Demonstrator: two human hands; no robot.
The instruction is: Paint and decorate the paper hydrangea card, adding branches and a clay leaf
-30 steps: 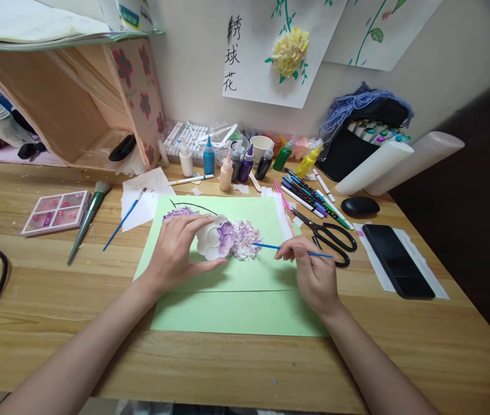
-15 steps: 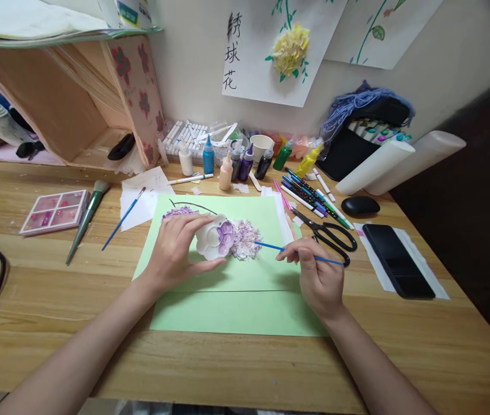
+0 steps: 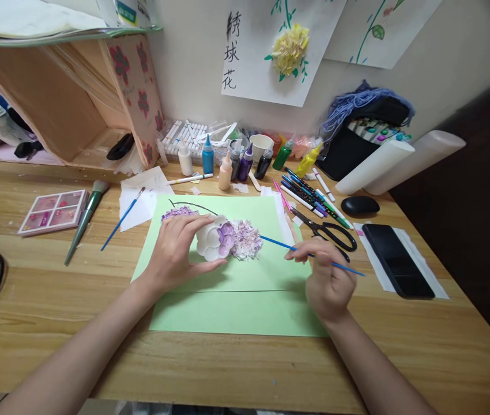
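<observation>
My left hand [image 3: 176, 248] grips a white flower-shaped palette [image 3: 208, 242] with purple paint in its right wells, tilted above green paper [image 3: 227, 311]. Between the fingers of my right hand [image 3: 325, 271] is a thin blue paintbrush [image 3: 279, 243], its tip at the right edge of a fluffy purple and white flower [image 3: 247, 239]. That flower lies on the paper just right of the palette, which hides part of its left side. Another purple flower [image 3: 180, 212] shows behind my left hand, beneath a drawn dark stem.
Black scissors [image 3: 335, 235], several pens [image 3: 309, 196] and a phone [image 3: 398, 260] lie to the right. Paint bottles [image 3: 225, 172] and a paper cup [image 3: 261, 145] stand behind the paper. A second blue brush [image 3: 123, 218] and a large green-handled brush [image 3: 86, 222] are on the left.
My right hand has moved right and slightly down with the blue brush, drawing its tip from over the flower to the flower's right edge. My left hand and the palette are almost unmoved.
</observation>
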